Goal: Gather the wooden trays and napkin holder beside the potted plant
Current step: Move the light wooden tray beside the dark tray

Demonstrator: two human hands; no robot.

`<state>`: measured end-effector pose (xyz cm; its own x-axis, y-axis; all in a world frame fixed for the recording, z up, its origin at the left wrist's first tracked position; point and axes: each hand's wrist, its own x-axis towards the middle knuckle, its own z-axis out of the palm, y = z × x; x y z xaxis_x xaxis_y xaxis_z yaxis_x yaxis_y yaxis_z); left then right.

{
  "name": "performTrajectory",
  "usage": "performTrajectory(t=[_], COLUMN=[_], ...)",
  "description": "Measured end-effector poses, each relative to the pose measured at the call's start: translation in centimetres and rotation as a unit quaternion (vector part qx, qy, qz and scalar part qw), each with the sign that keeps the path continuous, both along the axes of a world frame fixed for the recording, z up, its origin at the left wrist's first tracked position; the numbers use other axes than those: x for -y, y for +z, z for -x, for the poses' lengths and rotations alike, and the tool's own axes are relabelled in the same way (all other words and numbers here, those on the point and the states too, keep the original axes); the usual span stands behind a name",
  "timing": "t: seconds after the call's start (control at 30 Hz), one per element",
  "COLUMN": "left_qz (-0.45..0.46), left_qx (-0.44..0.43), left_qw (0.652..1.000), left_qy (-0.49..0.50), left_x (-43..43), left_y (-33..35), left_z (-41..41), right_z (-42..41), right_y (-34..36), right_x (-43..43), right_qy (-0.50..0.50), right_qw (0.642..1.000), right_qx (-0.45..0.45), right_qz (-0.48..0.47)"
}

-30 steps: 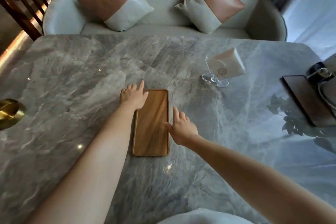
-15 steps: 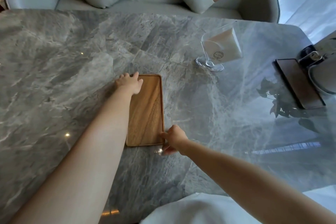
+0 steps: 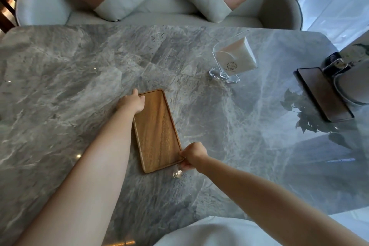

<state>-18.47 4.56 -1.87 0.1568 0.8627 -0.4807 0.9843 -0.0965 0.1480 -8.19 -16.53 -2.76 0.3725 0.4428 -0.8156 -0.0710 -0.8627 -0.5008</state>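
A light wooden tray (image 3: 156, 129) lies on the grey marble table (image 3: 60, 90), turned slightly clockwise. My left hand (image 3: 132, 102) grips its far left corner. My right hand (image 3: 192, 155) pinches its near right corner. A clear napkin holder (image 3: 232, 60) with white napkins stands further back to the right. At the right edge a darker wooden tray (image 3: 319, 94) lies beside the white pot of the potted plant (image 3: 353, 86), whose leaves are mostly out of frame.
A pale sofa (image 3: 165, 6) with two brown-and-white cushions runs along the table's far side. A dark small object (image 3: 333, 62) sits behind the pot. The plant's leaf reflection shows on the tabletop at right.
My right hand slid from the tray's right edge down to its near right corner and closed on it. My left hand closed on the far left corner. The tray has rotated slightly clockwise.
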Motion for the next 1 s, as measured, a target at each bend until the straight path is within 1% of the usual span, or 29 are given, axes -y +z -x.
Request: performTrajectory(t=[0.1,0.2,0.43,0.6,0.73,0.87,1.0], left_qz=[-0.020,-0.048,-0.105,-0.136,-0.145,-0.149,-0.133], left_qx=[0.027,0.048,0.095,0.131,0.146,0.152,0.156], left_qw=[0.999,0.997,0.989,0.982,0.978,0.976,0.976], left_qy=[0.025,0.029,0.034,0.017,-0.015,-0.048,-0.077], left_x=[0.6,1.0,1.3,1.7,3.1,4.9,7.3], left_y=[1.3,3.3,9.0,13.3,15.8,17.2,17.2], left_z=[-0.5,-1.8,-7.2,-13.2,-18.7,-24.6,-30.6], right_z=[-1.4,-3.4,-9.6,-15.3,-20.0,-24.9,-29.8], right_y=[0.7,2.0,6.8,9.9,12.1,13.3,13.5], right_x=[0.2,0.3,0.4,1.4,3.4,5.9,9.0], right_qy=[-0.004,-0.014,-0.049,-0.084,-0.109,-0.135,-0.156], right_qw=[0.999,0.996,0.984,0.965,0.952,0.940,0.934], right_qx=[0.021,0.045,0.091,0.146,0.171,0.211,0.230], right_qz=[-0.030,-0.069,-0.149,-0.202,-0.230,-0.233,-0.226])
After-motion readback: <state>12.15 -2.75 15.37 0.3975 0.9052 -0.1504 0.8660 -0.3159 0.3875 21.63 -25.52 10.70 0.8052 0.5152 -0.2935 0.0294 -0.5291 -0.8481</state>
